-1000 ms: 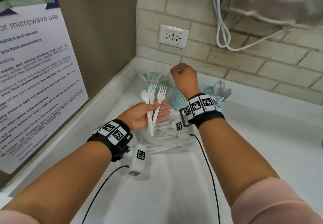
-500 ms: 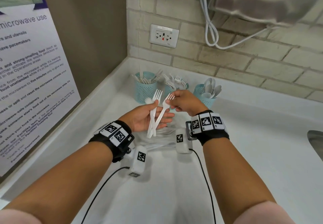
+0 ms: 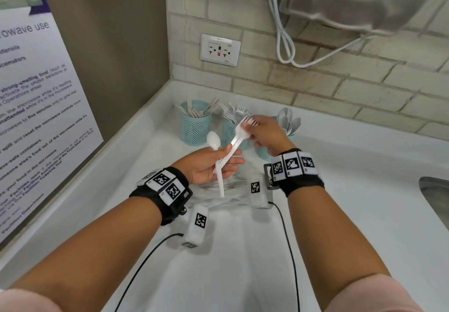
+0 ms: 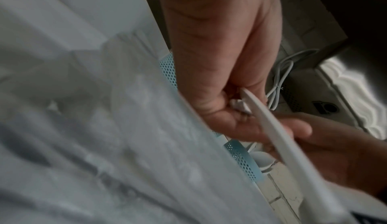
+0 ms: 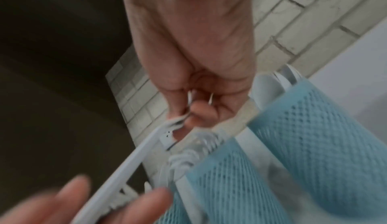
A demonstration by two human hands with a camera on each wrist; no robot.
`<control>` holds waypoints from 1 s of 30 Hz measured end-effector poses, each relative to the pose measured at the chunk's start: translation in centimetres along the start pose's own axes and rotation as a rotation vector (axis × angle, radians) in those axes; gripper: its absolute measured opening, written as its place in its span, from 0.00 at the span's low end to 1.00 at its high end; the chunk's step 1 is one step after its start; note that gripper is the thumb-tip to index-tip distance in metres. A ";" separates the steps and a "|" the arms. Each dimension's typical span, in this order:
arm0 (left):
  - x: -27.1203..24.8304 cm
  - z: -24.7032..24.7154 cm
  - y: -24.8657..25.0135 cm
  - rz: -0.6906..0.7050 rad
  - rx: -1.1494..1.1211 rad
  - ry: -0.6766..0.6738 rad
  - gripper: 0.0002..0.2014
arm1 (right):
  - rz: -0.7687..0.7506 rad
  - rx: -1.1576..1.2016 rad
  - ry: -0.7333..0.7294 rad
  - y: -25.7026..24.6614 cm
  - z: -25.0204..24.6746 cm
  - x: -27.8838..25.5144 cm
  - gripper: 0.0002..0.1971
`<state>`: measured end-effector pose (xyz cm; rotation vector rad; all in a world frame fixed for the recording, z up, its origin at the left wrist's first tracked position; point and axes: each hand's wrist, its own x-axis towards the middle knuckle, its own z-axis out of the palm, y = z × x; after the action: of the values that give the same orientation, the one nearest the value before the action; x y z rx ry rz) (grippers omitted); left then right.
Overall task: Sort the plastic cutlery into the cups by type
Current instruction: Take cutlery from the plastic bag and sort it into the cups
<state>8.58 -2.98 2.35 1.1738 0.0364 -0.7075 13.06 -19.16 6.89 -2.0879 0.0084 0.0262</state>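
Two hands meet: your right hand [image 3: 264,133] pinches a fork [image 3: 239,134] head; your left hand [image 3: 206,165] grips a spoon [image 3: 213,140].

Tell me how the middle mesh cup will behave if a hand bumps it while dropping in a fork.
The middle cup looks like thin mesh, so probably light and easy to shove on the smooth counter. It is tall and narrow with forks sticking out on top, so it may tip. The right hand is close beside it with a fork.
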 end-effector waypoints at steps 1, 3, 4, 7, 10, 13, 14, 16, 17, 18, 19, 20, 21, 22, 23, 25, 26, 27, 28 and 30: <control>0.1 -0.1 0.0 0.007 -0.015 0.019 0.15 | -0.039 -0.040 0.126 -0.3 -0.9 0.7 0.11; 0.3 -0.4 0.1 0.012 -0.072 0.059 0.14 | -0.071 -0.065 0.378 -0.7 -2.7 2.0 0.11; 0.4 -0.6 0.1 0.009 -0.099 0.074 0.14 | -0.084 -0.052 0.487 -1.1 -3.5 2.4 0.11; 0.8 -0.8 0.0 0.003 -0.124 0.103 0.14 | -0.225 -0.006 0.707 -2.3 -4.9 2.6 0.11; 0.9 -0.7 0.2 -0.004 -0.144 0.122 0.12 | -0.356 0.025 0.811 -3.0 -4.6 3.0 0.12; 0.7 -0.8 0.6 -0.014 -0.154 0.129 0.12 | -0.381 -0.093 0.735 -2.6 -3.3 3.9 0.12; 0.6 -0.8 0.7 -0.014 -0.148 0.135 0.13 | -0.385 -0.147 0.680 -2.3 -2.8 4.3 0.13; 0.5 -1.0 0.8 -0.017 -0.137 0.142 0.19 | -0.369 -0.261 0.552 -1.8 -1.7 4.9 0.13; 0.5 -1.2 0.8 -0.021 -0.141 0.139 0.23 | -0.345 -0.322 0.487 -1.5 -1.2 5.2 0.14; 0.5 -1.3 0.9 -0.028 -0.154 0.131 0.27 | -0.312 -0.384 0.423 -1.2 -0.7 5.5 0.15; 0.6 -1.4 0.9 -0.036 -0.173 0.122 0.31 | -0.267 -0.453 0.361 -0.9 -0.2 5.8 0.16; 0.6 -1.6 0.9 -0.043 -0.196 0.112 0.32 | -0.211 -0.531 0.302 -0.5 0.2 6.1 0.16; 0.6 -1.7 0.9 -0.047 -0.215 0.105 0.32 | -0.150 -0.602 0.251 -0.2 0.6 6.3 0.16; 0.6 -1.7 1.0 -0.049 -0.227 0.101 0.29 | -0.094 -0.649 0.207 0.1 0.8 6.4 0.17; 0.5 -1.7 1.0 -0.048 -0.230 0.103 0.26 | -0.053 -0.667 0.166 0.4 0.9 6.5 0.18; 0.4 -1.5 1.0 -0.037 -0.214 0.108 0.19 | -0.004 -0.640 0.125 0.7 0.7 6.6 0.19; 0.4 -1.4 1.0 -0.025 -0.205 0.110 0.17 | 0.009 -0.640 0.119 0.7 0.6 6.5 0.19; 0.4 -1.3 0.9 -0.009 -0.197 0.119 0.15 | 0.017 -0.662 0.108 0.6 0.4 6.5 0.19; 0.4 -1.1 0.9 0.009 -0.193 0.133 0.13 | 0.010 -0.689 0.110 0.5 0.4 6.5 0.20; 0.6 -0.8 0.8 0.066 -0.173 0.177 0.10 | -0.092 -0.666 0.217 0.2 0.3 6.3 0.20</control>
<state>9.67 -2.45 2.44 1.0638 0.2028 -0.5298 19.30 -18.95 6.42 -2.7440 0.0402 -0.2904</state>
